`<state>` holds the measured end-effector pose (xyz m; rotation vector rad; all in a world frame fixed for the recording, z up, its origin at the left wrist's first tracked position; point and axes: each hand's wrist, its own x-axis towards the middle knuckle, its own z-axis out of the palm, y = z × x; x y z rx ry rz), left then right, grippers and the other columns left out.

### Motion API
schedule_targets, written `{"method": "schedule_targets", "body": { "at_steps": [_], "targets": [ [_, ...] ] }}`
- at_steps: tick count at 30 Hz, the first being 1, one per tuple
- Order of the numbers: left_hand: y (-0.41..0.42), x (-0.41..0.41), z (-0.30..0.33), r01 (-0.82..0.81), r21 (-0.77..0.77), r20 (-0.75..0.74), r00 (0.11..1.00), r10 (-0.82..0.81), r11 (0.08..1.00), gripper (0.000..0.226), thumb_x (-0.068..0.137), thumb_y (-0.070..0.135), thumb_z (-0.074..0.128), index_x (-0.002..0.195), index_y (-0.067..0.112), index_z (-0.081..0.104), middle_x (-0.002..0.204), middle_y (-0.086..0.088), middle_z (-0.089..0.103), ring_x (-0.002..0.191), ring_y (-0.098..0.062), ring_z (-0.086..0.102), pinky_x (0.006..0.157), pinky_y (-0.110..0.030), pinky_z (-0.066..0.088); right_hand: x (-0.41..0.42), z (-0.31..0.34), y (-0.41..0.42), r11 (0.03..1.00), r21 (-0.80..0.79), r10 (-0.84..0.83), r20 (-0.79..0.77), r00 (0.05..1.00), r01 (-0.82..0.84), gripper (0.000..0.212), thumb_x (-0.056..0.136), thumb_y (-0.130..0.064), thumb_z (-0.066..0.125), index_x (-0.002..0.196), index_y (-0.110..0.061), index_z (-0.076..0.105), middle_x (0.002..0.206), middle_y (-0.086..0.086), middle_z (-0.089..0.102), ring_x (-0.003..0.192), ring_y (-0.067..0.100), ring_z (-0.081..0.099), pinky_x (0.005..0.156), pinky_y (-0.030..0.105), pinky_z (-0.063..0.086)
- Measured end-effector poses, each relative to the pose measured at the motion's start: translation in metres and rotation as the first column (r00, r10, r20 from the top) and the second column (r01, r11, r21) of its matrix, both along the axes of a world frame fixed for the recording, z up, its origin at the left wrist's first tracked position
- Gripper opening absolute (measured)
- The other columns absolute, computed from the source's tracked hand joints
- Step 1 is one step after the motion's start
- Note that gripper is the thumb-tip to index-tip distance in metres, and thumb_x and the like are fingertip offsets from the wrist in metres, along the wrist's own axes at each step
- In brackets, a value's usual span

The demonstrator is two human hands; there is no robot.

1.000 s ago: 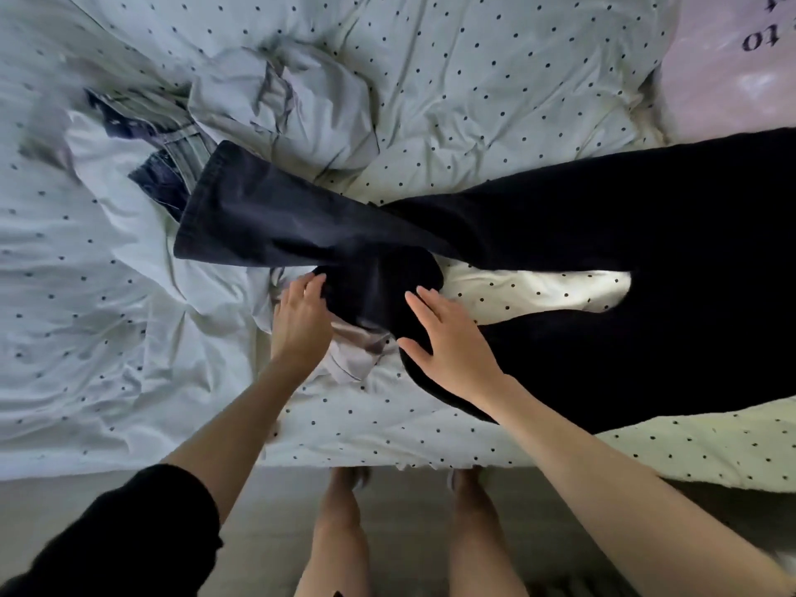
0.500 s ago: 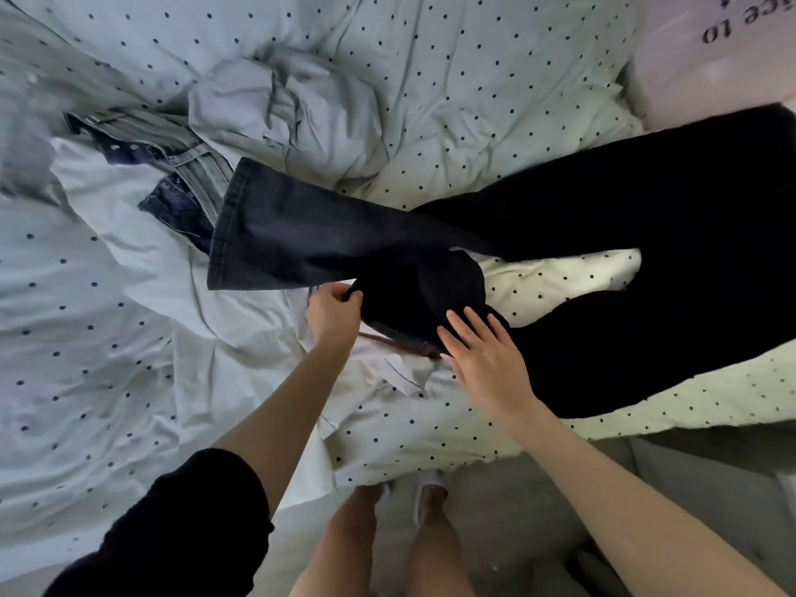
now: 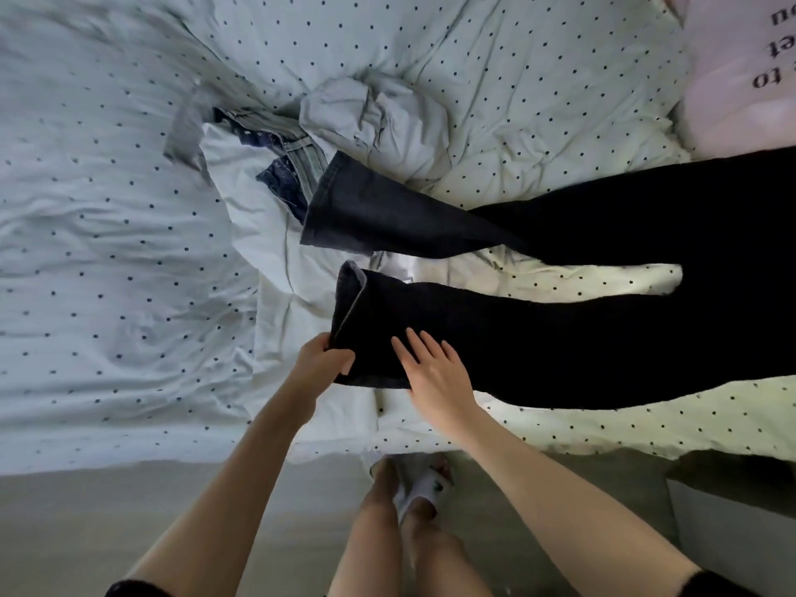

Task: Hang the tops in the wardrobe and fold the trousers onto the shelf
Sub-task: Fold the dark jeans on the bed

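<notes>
**Head cam: dark trousers spread out on the bed**

Head view looks straight down over our arms at the dark trousers [image 3: 581, 338], which lie flat across the polka-dot duvet [image 3: 107, 252] with the legs pointing left and the waist end running off the right edge. The two legs are apart, with a strip of duvet showing between them.

Our left hand [image 3: 321, 361] has its fingers curled round the hem corner of the nearer leg, pinching it at the cuff. Our right hand [image 3: 435, 372] lies flat on that same leg just beside the left one, fingers straight and spread, pressing on the fabric.

Under the far leg's cuff there's a white garment [image 3: 258, 217] and a bit of lighter blue denim [image 3: 293, 165] poking out, plus a crumpled grey-white top [image 3: 370, 118] just behind them. Top right corner shows a pink pillow [image 3: 741, 88] with dark lettering, too cut off to read. Bare legs and a white slipper [image 3: 420, 489] stand on the floor at the bed edge.
</notes>
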<state>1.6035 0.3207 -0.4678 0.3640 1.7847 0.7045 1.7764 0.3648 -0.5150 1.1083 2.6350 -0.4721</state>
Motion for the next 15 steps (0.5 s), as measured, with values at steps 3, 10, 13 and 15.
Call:
{"method": "schedule_targets", "body": {
  "at_steps": [3, 10, 13, 15],
  "targets": [
    [-0.032, -0.014, -0.007, -0.007, -0.108, 0.026, 1.000, 0.010, 0.994, 0.048, 0.043, 0.015, 0.049, 0.090, 0.015, 0.057, 0.086, -0.005, 0.055, 0.078, -0.020, 0.048, 0.066, -0.029, 0.037, -0.009, -0.002, -0.029, 0.998, -0.039, 0.054, -0.004, 0.999, -0.054, 0.067, 0.095, -0.009, 0.041, 0.151, -0.020, 0.007, 0.158, 0.008, 0.010, 0.146, 0.024, 0.008, 0.117, 0.045, 0.006],
    [-0.005, -0.042, -0.036, 0.142, -0.192, -0.022, 0.989, -0.149, 0.971, 0.028, 0.080, 0.032, 0.071, 0.084, 0.006, 0.062, 0.076, -0.002, 0.056, 0.067, -0.013, 0.049, 0.063, -0.027, 0.036, 0.004, 0.002, -0.050, 0.998, 0.045, 0.039, 0.007, 0.999, -0.040, 0.073, 0.082, -0.016, 0.069, 0.145, -0.016, 0.034, 0.149, 0.009, 0.037, 0.138, 0.025, 0.034, 0.112, 0.046, 0.029],
    [0.018, -0.038, -0.033, 0.212, -0.076, -0.142, 0.965, -0.221, 0.974, 0.010, 0.082, 0.010, 0.067, 0.079, 0.002, 0.063, 0.067, -0.004, 0.053, 0.060, -0.014, 0.049, 0.055, -0.022, 0.037, 0.002, 0.008, -0.054, 0.991, 0.129, -0.038, -0.057, 0.998, 0.045, 0.073, 0.062, -0.014, 0.084, 0.129, -0.012, 0.057, 0.130, 0.010, 0.058, 0.120, 0.024, 0.056, 0.095, 0.044, 0.049],
    [0.021, -0.040, -0.026, 0.187, 0.122, -0.141, 0.975, -0.170, 0.975, 0.005, 0.085, 0.008, 0.061, 0.088, 0.006, 0.065, 0.074, -0.005, 0.061, 0.068, -0.015, 0.058, 0.064, -0.024, 0.048, -0.011, 0.012, -0.057, 0.978, 0.174, -0.096, -0.103, 0.990, 0.113, 0.072, 0.059, -0.012, 0.085, 0.127, -0.009, 0.059, 0.128, 0.012, 0.059, 0.118, 0.025, 0.058, 0.093, 0.043, 0.051]
  ]
}}
